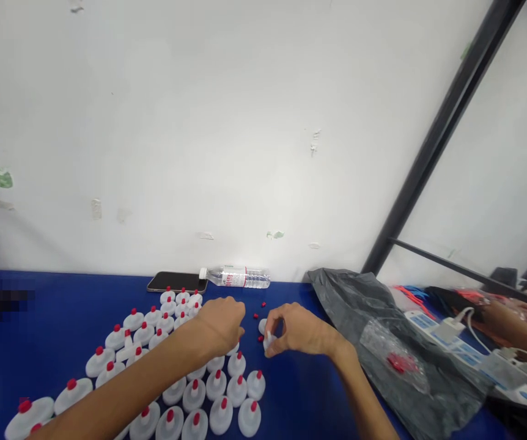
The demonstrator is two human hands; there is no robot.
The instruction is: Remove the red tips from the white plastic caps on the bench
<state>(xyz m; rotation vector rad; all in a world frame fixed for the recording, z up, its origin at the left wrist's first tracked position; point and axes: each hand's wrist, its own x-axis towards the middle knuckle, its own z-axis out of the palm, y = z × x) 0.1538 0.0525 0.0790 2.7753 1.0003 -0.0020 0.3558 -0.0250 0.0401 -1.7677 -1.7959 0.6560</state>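
Many small white plastic bottles with red caps (193,395) stand in close rows on the blue table, left of centre and toward the front. My left hand (220,321) is above these rows with its fingers curled together; whatever they hold, if anything, is hidden. To its right, my right hand (295,330) pinches a small white plastic bottle (269,340) between thumb and fingers. Just behind that pinch, another white bottle (262,326) is partly covered by my fingers. Several loose red caps (263,304) lie on the table between my two hands.
Behind the rows, a phone (172,282) and a clear water bottle (240,277) lie near the wall. At right is a grey plastic bag (337,305), with a clear bag of red pieces (401,362) on it. Beyond are power strips (465,354) and another person's arm (506,324).
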